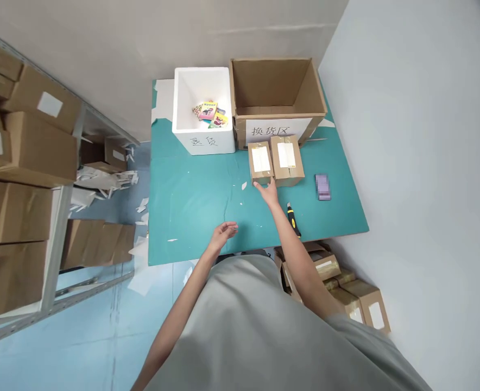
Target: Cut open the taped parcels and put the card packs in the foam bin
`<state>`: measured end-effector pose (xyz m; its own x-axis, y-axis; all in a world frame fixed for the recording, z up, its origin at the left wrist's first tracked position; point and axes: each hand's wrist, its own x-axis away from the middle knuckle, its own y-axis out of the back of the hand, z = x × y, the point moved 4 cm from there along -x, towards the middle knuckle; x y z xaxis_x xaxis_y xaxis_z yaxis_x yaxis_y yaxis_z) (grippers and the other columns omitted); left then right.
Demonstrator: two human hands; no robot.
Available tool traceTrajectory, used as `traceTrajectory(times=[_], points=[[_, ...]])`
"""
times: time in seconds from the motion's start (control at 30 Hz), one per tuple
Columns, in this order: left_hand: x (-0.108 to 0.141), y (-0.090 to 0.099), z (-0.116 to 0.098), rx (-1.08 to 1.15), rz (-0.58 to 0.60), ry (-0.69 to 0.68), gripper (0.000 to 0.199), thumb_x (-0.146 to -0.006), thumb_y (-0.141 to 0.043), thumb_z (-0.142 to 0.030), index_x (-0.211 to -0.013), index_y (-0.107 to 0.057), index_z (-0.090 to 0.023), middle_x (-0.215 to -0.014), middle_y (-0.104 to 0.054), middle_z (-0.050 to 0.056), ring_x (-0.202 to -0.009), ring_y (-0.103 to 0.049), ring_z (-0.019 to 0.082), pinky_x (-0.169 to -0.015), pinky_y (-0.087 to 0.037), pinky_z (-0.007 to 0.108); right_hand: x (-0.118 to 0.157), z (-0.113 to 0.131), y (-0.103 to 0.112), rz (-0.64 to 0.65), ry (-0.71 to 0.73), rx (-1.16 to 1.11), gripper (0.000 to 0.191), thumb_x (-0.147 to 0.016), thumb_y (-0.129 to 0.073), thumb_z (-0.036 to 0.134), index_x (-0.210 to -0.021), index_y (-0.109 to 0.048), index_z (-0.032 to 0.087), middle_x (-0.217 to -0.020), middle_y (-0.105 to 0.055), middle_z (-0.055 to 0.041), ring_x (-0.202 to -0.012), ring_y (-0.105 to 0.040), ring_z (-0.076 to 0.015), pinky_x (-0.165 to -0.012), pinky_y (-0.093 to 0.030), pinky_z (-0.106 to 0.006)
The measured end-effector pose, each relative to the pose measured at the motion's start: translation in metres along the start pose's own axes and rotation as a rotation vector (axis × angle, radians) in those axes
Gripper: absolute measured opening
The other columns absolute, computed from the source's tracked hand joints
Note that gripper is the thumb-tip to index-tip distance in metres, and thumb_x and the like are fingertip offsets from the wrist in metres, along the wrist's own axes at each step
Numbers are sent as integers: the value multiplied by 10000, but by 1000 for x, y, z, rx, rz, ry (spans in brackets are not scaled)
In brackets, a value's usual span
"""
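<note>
Two taped cardboard boxes with white labels stand side by side against the front of a large open carton (280, 108). My right hand (267, 193) is at the near end of the smaller left box (260, 160), thumb and fingers spanning its lower edge and gripping it. The larger right box (286, 160) touches its side. My left hand (222, 234) hovers over the table's front edge, fingers loosely bent and apart, with nothing visible in it. To the right of my right forearm lies a black and yellow utility knife (292, 220).
A white foam box (203, 142) holding small colourful packets (208, 111) stands left of the large carton on the green table (187, 201). A phone (322, 187) lies at the right. Shelves of cartons (40, 146) stand left; more boxes (362, 301) are below right.
</note>
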<state>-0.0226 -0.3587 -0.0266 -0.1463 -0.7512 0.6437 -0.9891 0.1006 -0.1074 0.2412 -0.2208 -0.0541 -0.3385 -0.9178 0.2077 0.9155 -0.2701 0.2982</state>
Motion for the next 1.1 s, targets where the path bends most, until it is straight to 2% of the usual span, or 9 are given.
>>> traceTrajectory(times=[0.13, 0.2, 0.33, 0.43, 0.6, 0.7, 0.77, 0.93, 1.1], points=[[2, 9, 7, 29, -90, 38, 559, -663, -883, -540, -1061, -748, -171, -1169, -794, 159, -1012, -766, 271, -1011, -565, 445, -32, 6, -15, -213, -199, 76, 1374, -730, -939, 581, -1704, -150, 18, -1739, -202, -373, -1653, -213, -458, -1315, -317, -533], [2, 18, 9, 31, -139, 56, 601, -635, -885, -576, -1055, -740, -171, -1168, -793, 159, -1007, -770, 273, -1001, -569, 443, -35, 13, -25, -290, -248, 164, 1400, -737, -942, 531, -1718, -82, 25, -1743, -113, -394, -1645, -220, -485, -1289, -361, -553], [-1, 32, 11, 33, -179, 57, 615, -646, -872, -589, -1082, -742, -176, -1179, -794, 154, -1011, -773, 270, -990, -574, 433, -36, 25, -39, -367, -277, 361, 1287, -773, -898, 453, -1723, -121, 67, -1660, -292, -366, -1510, -467, -484, -1166, -513, -543], [-7, 41, 12, 58, -152, 37, 576, -675, -879, -556, -1087, -742, -178, -1167, -796, 150, -1004, -777, 269, -994, -580, 442, -25, 25, -42, -324, -230, 416, 1216, -757, -895, 430, -1693, -209, 69, -1549, -440, -322, -1357, -608, -458, -1116, -554, -529], [-24, 80, 15, 73, -264, -10, 559, -800, -820, -398, -1289, -672, -172, -1360, -719, 191, -1038, -780, 249, -990, -611, 441, 42, 6, -50, 92, -9, 520, 1218, -686, -917, 369, -1684, -260, 133, -1577, -463, -257, -1339, -630, -418, -1136, -548, -521], [-29, 118, 19, -51, -376, -43, 758, -796, -782, -238, -1513, -542, -191, -1572, -573, 226, -1207, -739, 291, -1024, -612, 455, 98, -14, -58, 380, 105, 500, 1252, -664, -908, 333, -1722, -249, 217, -1688, -393, -205, -1420, -578, -405, -1167, -534, -519], [-28, 141, 27, -150, -348, -71, 893, -742, -772, -160, -1587, -485, -195, -1665, -484, 222, -1360, -658, 344, -1078, -590, 471, 130, -29, -63, 489, 124, 404, 1270, -685, -888, 355, -1750, -200, 287, -1746, -348, -156, -1419, -585, -383, -1136, -563, -504], [-26, 170, 60, -183, -135, -134, 937, -670, -723, -129, -1583, -517, -160, -1650, -526, 187, -1439, -598, 378, -1178, -525, 507, 179, -77, -82, 335, -104, 53, 1339, -757, -819, 586, -1775, -15, 254, -1804, -231, -194, -1410, -605, -371, -1041, -621, -493], [-39, 169, 83, -211, -122, -145, 887, -643, -736, -138, -1517, -594, -159, -1538, -644, 161, -1359, -660, 369, -1218, -484, 548, 203, -108, -105, 227, -260, 41, 1046, -808, -790, 576, -1692, -365, 212, -1694, -463, -198, -1491, -548, -375, -1152, -539, -562]])
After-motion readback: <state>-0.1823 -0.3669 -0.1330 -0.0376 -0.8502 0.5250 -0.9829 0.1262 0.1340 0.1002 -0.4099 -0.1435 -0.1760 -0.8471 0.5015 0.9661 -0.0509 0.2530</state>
